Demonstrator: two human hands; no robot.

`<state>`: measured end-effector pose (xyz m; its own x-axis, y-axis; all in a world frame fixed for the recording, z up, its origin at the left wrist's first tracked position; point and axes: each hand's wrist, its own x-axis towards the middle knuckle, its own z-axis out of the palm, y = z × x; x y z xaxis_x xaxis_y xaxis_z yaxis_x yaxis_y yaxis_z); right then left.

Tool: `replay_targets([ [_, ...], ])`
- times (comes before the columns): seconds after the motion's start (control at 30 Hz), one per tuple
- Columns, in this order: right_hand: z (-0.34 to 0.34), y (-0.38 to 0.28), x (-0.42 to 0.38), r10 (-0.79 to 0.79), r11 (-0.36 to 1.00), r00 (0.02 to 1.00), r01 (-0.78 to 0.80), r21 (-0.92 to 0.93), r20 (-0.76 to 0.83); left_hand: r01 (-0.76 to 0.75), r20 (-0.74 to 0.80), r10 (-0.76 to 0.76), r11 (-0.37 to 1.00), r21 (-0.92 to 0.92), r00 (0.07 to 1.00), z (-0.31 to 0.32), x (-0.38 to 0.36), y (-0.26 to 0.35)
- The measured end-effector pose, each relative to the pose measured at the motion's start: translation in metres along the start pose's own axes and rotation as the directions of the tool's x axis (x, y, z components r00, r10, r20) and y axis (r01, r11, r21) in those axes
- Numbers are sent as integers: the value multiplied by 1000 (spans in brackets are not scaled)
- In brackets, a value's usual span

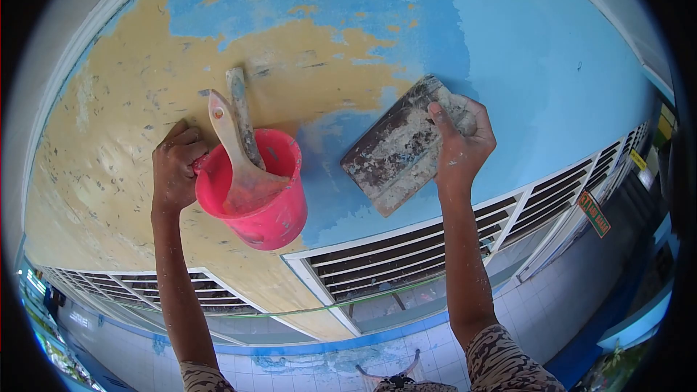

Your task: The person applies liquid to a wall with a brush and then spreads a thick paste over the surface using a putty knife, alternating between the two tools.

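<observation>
My left hand (177,167) is closed round the handle of a pink bucket (272,221), held up in front of the wall. Inside the bucket stand a wide paintbrush (234,138), its pale handle leaning over the rim, and a stick-like tool (243,112) crusted with dried material. On the right, my right hand (465,138) grips a dark rectangular plastering float (399,149) smeared with grey paste, thumb pressed on its near face. The float is tilted and overlaps the blue part of the wall (537,65) in this view.
Bare yellowish patches (131,87) cover the wall's left side. Below run louvred windows (406,247) with white frames, and a thin green line (305,312) crosses in front of them. A small sign (594,214) hangs at the right. Pale tiles (290,374) lie beneath.
</observation>
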<state>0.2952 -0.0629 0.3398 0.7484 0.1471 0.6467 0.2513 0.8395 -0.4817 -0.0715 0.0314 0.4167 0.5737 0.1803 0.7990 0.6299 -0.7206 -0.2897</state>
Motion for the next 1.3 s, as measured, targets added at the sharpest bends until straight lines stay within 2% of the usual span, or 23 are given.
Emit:
replay_targets([
  [0.1, -7, 7, -11, -19, 996, 1000, 19, -89, 3, 14, -33, -15, 999, -31, 999, 2, -3, -5],
  [0.2, -6, 9, -9, 34, 999, 999, -34, -19, -4, -6, -37, 5, 1000, -24, 999, 4, -3, -7],
  [0.43, -3, 5, -6, 61, 998, 998, -61, -10, -11, 12, -47, -12, 1000, -10, 999, 4, -3, -3],
  [0.5, 4, 6, -3, 58, 995, 998, -56, 84, -23, 9, -38, -9, 1000, -10, 999, 4, -2, -1],
  [0.53, 3, 7, -3, 63, 994, 998, -61, 85, -24, 13, -38, -14, 1000, -8, 999, 4, -2, -1],
  [0.6, 2, 9, -6, 6, 999, 999, -8, -34, -34, 19, -30, -19, 1000, -5, 999, 3, -3, -4],
  [0.73, 8, -1, -10, 2, 999, 999, -4, -31, -51, 15, -32, -14, 1000, 12, 999, 5, -3, -5],
  [0.8, 15, -3, -4, 55, 996, 998, -54, 71, -25, 4, -17, -4, 1000, 10, 1000, 6, -3, -4],
  [0.93, 8, 3, -8, 53, 998, 999, -52, 44, -12, 24, -31, -24, 1000, 8, 999, 8, -7, -9],
  [1.0, 11, 6, -7, -39, 999, 999, 39, -9, -20, 22, -32, -21, 1000, 20, 999, 7, -5, -8],
  [1.1, 17, 4, -1, 27, 997, 999, -26, 71, -17, 17, -46, -18, 1000, -24, 999, 7, -3, -1],
  [1.3, 23, 3, -1, 0, 999, 999, 1, 36, -34, 17, -10, -16, 1000, 11, 1000, 6, -5, -7],
])
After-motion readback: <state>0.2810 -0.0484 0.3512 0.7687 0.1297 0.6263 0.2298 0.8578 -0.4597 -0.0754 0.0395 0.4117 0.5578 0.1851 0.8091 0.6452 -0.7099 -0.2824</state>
